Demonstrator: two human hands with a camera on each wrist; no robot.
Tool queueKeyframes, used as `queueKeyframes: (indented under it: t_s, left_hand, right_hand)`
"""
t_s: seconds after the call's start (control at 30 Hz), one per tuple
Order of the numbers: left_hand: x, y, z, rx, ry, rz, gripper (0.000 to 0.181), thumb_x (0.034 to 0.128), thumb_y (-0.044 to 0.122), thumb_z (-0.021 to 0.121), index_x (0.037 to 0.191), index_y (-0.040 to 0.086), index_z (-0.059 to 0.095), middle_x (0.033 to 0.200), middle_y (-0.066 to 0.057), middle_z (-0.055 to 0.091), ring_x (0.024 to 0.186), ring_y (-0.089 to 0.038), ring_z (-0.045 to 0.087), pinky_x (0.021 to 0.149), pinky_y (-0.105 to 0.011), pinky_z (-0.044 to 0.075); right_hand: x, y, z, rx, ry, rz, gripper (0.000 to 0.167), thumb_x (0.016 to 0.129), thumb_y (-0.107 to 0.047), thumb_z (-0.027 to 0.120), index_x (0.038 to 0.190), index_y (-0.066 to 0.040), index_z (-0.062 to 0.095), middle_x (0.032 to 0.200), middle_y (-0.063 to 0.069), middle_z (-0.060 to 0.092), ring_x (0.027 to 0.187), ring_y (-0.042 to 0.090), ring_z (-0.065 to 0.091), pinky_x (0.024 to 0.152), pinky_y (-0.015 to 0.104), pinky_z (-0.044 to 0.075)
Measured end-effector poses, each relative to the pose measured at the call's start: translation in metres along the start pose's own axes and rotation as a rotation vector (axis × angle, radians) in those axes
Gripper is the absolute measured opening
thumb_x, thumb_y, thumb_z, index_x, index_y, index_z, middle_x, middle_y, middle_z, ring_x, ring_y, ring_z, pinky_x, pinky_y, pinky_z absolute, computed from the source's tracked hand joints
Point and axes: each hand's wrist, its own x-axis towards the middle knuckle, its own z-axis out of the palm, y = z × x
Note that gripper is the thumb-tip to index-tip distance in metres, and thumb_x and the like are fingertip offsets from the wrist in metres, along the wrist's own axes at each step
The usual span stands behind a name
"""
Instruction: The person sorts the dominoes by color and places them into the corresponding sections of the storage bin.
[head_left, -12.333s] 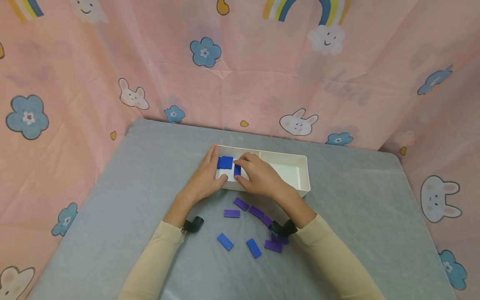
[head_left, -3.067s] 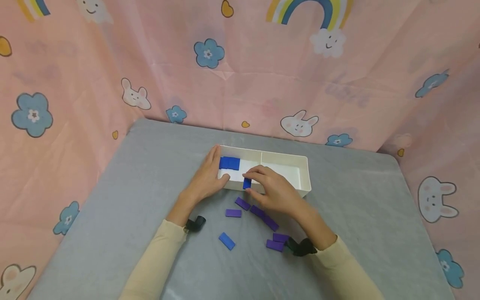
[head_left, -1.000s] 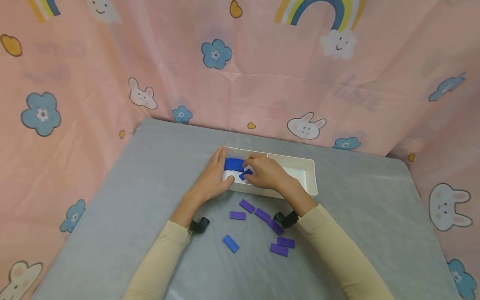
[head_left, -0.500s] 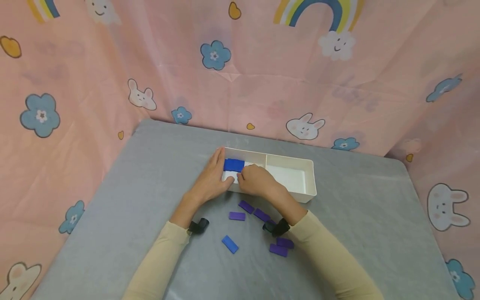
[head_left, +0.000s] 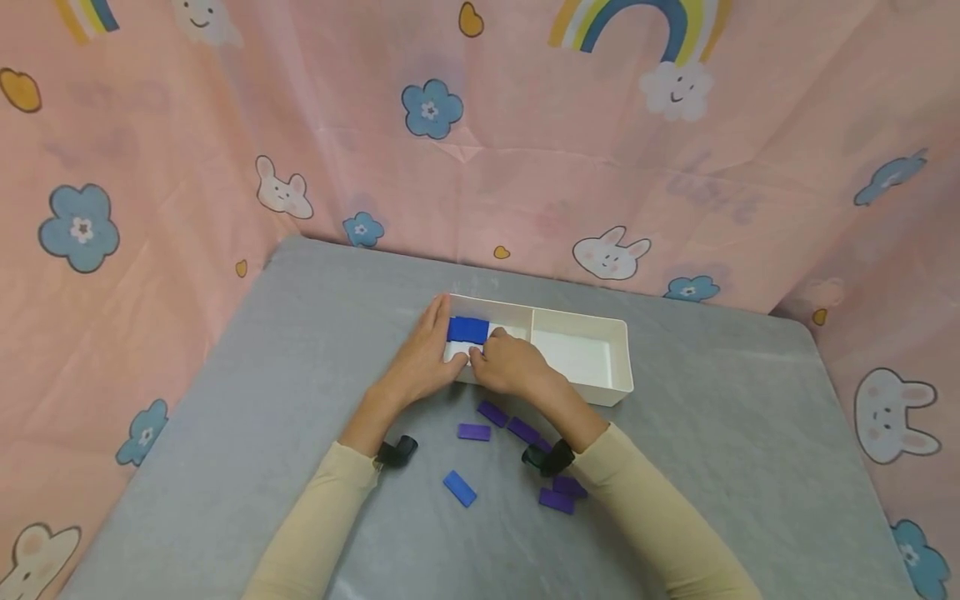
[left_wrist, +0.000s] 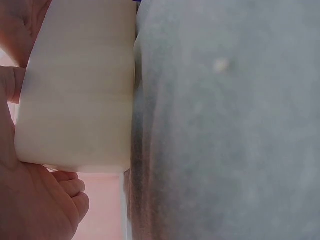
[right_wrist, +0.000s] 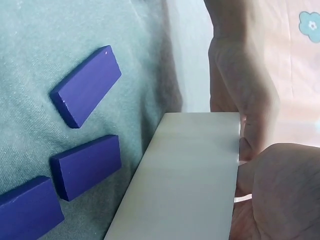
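At the left end of a white two-compartment box point(head_left: 577, 390), my left hand point(head_left: 417, 358) grips the walls. Its fingers lie along the end wall and its thumb hooks over the front rim. My right hand point(head_left: 513, 364) reaches into the left compartment from the front, fingers bent downward beside the left thumb. Whatever lies beneath those fingers is hidden. A row of blue domino-like blocks point(head_left: 468, 330) lies against that compartment's back wall. In the right wrist view, the right hand point(right_wrist: 285, 192) is over the rim and the left hand point(right_wrist: 245, 85) is beyond it.
One blue block point(head_left: 460, 488) lies on the grey cloth-covered table point(head_left: 300, 325) in front of the box. Several purple blocks point(head_left: 474, 432) are scattered nearby, some under the right wrist. The box's right compartment point(head_left: 573, 354) shows a bare floor. Behind hangs a pink patterned curtain point(head_left: 510, 183).
The blue row grew, and one blue block left the table. A second ago my right hand held a tilted blue block; it has since shifted down-left, and that block is out of sight.
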Motion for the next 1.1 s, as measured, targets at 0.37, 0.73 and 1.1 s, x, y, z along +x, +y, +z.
queueKeyframes:
  t_s: [0.37, 0.73, 1.1]
  left_hand:
    - [-0.0006, 0.0009, -0.0007, -0.008, -0.005, -0.009, 0.098, 0.0970, 0.029, 0.063, 0.167, -0.003, 0.002, 0.176, -0.022, 0.005, 0.164, -0.032, 0.008, 0.132, -0.047, 0.016]
    - [-0.0002, 0.0011, -0.0006, -0.004, -0.007, -0.005, 0.097, 0.0972, 0.027, 0.063, 0.167, -0.003, 0.003, 0.176, -0.023, 0.006, 0.164, -0.032, 0.009, 0.132, -0.047, 0.016]
    - [-0.0006, 0.0014, -0.0006, -0.003, -0.011, -0.019, 0.098, 0.0978, 0.028, 0.064, 0.168, -0.001, 0.002, 0.177, -0.021, 0.005, 0.164, -0.031, 0.008, 0.132, -0.046, 0.016]
  right_hand:
    - [0.0001, 0.0009, 0.0016, -0.041, 0.026, -0.072, 0.043, 0.105, -0.015, 0.043, 0.074, -0.001, 0.069, 0.094, 0.017, 0.070, 0.088, 0.029, 0.066, 0.078, 0.047, 0.059]
    - [-0.0011, 0.0015, -0.0003, -0.025, 0.033, -0.069, 0.043, 0.104, -0.016, 0.045, 0.068, -0.004, 0.065, 0.088, 0.014, 0.068, 0.082, 0.028, 0.064, 0.074, 0.046, 0.057]
    - [0.0071, 0.0073, -0.0016, -0.062, 0.030, -0.091, 0.044, 0.107, -0.015, 0.042, 0.091, 0.005, 0.077, 0.132, 0.025, 0.070, 0.139, 0.040, 0.058, 0.115, 0.051, 0.048]
